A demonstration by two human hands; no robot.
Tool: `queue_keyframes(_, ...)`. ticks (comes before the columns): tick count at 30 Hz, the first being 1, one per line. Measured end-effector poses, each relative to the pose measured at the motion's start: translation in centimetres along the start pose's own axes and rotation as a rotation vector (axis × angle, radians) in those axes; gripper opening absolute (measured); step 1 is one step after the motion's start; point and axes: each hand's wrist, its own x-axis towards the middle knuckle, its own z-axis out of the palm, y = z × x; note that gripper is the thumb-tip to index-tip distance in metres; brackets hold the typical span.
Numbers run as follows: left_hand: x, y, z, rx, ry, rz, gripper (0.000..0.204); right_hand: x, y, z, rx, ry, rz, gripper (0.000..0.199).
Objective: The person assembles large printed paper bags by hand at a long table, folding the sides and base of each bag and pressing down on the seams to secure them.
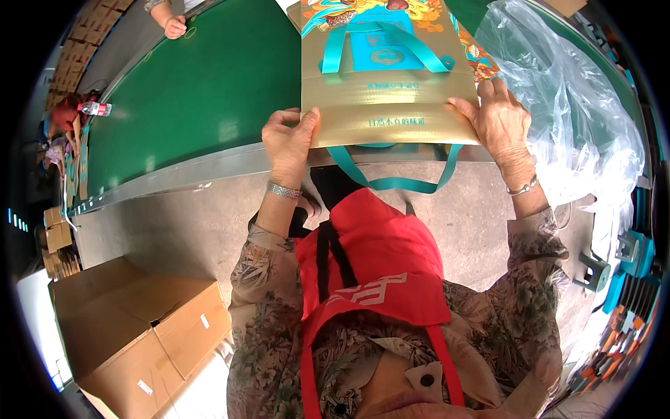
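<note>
At green tabletop [195, 105], left grip [287, 145] and right grip [501, 122] pinch gold bag [391, 101]

One gold bag [391, 98] has two teal handles [405, 184]; two bracelets [283, 190] and one red apron [391, 258] show, with one bottle [95, 109] far left, one large carton [132, 342] near left.

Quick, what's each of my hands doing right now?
Left hand: closed on the left side of a glossy gold, turquoise-handled bag.
Right hand: closed on the same bag's right side.
</note>
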Motion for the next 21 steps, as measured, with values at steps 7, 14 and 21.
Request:
queue_keyframes(7, -1.2, 1.8, 1.0, 0.034, 0.051, -0.097, 0.041, -2.5, -6.5, -0.4, 0.229, 0.075, -0.341, 0.046)
queue_keyframes(14, -1.7, 0.8, 1.2, -0.062, 0.123, -0.021, 0.045, -4.1, -8.7, 2.1, 0.243, 0.003, -0.399, 0.055)
queue_keyframes(21, -5.4, 2.2, 2.9, -0.592, -0.046, -0.378, 0.042, -3.6, -8.6, 2.5, 0.217, 0.090, -0.449, 0.044)
